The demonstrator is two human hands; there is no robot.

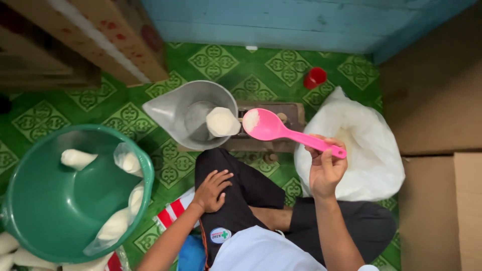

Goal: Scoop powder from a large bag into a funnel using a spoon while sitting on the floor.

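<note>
My right hand point(325, 168) grips the handle of a pink plastic scoop point(273, 128) that carries a little white powder in its bowl. The scoop hovers just right of a small filled plastic bag point(221, 122) standing in the metal pan point(170, 111) of a weighing scale point(281, 143). A big white sack point(371, 160) of the powder lies open behind my right hand. My left hand point(211, 191) rests flat, fingers apart, on my black-trousered knee and holds nothing.
A green plastic basin point(45, 200) at the left holds several filled small bags. A red cup point(315, 78) stands near the blue wall. Wooden furniture is at the upper left, a brown box at the right, and the floor is green patterned vinyl.
</note>
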